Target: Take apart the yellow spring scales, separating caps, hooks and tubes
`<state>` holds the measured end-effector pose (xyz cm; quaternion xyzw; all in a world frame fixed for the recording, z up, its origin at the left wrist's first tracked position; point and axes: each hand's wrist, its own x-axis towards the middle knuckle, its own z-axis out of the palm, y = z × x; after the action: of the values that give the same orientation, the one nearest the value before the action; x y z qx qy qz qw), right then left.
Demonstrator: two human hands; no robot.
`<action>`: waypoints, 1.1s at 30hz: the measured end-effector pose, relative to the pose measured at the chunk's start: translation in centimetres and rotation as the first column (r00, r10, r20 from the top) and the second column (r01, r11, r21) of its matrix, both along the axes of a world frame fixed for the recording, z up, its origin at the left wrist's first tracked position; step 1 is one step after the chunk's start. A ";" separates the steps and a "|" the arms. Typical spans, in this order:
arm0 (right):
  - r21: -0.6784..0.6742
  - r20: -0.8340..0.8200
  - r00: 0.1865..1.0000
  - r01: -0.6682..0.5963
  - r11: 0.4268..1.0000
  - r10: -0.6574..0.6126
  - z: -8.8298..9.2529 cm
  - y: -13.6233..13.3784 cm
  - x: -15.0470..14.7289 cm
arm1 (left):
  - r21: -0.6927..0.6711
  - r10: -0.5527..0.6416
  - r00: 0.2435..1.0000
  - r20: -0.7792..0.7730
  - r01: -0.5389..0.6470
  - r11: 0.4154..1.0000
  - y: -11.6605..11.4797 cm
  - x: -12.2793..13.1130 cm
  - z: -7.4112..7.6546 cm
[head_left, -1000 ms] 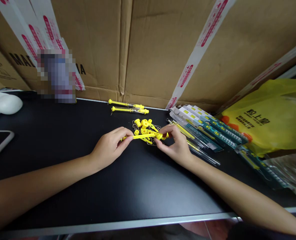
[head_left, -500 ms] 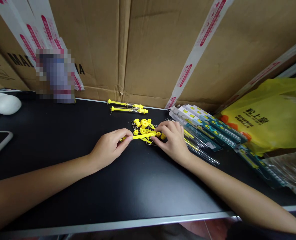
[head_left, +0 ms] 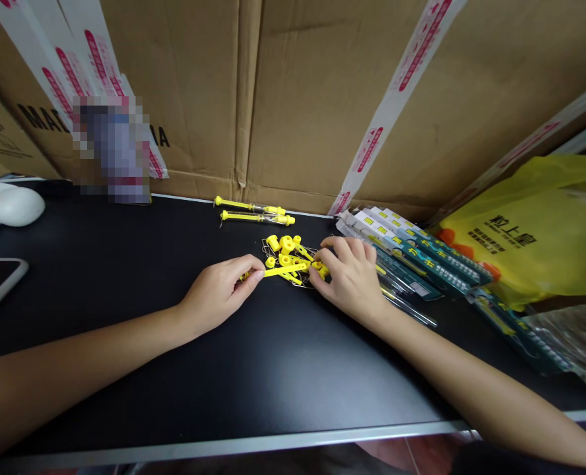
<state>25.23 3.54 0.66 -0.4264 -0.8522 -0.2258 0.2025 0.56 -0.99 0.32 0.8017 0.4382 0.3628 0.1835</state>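
Yellow rod (head_left: 280, 269) in left hand (head_left: 218, 290)

Likely a stockroom or packing area: taped cardboard cartons (head_left: 293, 92) wall a black bench (head_left: 224, 369) carrying stacked retail blister packs (head_left: 412, 254).

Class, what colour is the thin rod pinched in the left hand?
Yellow. The rod held by the left hand shows best in the head view.

Left hand (head_left: 218, 290) pinches one end of a yellow rod (head_left: 280, 270) on the black counter (head_left: 125, 297). Right hand (head_left: 350, 277) has fingers down on the pile of yellow parts (head_left: 286, 249). Two finished rods (head_left: 253, 212) lie behind, packs (head_left: 412, 260) just right, yellow bag (head_left: 535, 231) far right.
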 end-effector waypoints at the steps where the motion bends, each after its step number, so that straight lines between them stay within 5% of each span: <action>1: 0.002 -0.010 1.000 -0.009 1.000 0.009 0.1 -0.1 0.0 | 0.008 -0.002 1.000 -0.011 0.002 1.000 0.0 0.0 -0.1; 5: -0.079 -0.096 0.979 -0.186 0.979 0.178 0.5 -1.1 -0.3 | 0.097 -0.053 0.984 -0.173 0.070 0.993 -0.1 0.1 -0.5; 10: -0.162 -0.004 0.894 -0.442 0.882 0.448 0.1 -3.2 -1.5 | 0.231 -0.095 0.894 -0.437 0.214 0.949 -0.4 0.3 -1.0; 15: -0.189 -0.004 0.879 -0.468 0.863 0.476 -0.5 -3.7 -2.0 | 0.304 -0.098 0.859 -0.502 0.282 0.910 -0.4 0.3 -1.0; 22: -0.176 -0.016 0.889 -0.453 0.874 0.458 -0.4 -3.5 -1.8 | 0.230 -0.121 0.897 -0.426 0.236 0.944 -0.3 0.2 -1.1; 25: -0.079 0.016 0.922 -0.385 0.919 0.388 0.7 -3.1 -1.2 | 0.221 -0.057 0.961 -0.270 0.120 0.968 -0.5 0.1 -0.7; 29: -0.022 0.107 0.990 -0.087 0.996 0.089 3.7 -2.1 0.5 | 0.176 -0.017 0.988 -0.153 0.044 0.983 -0.5 0.1 -0.4; 33: -0.014 0.221 0.928 0.310 0.951 -0.300 6.6 -1.2 2.9 | 0.144 -0.042 0.984 -0.171 0.067 0.987 -0.4 0.3 -0.5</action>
<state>28.13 2.30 7.26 -0.5312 -0.7977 -0.2789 0.0608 0.82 -1.37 -0.15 0.8525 0.4014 0.3209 0.0953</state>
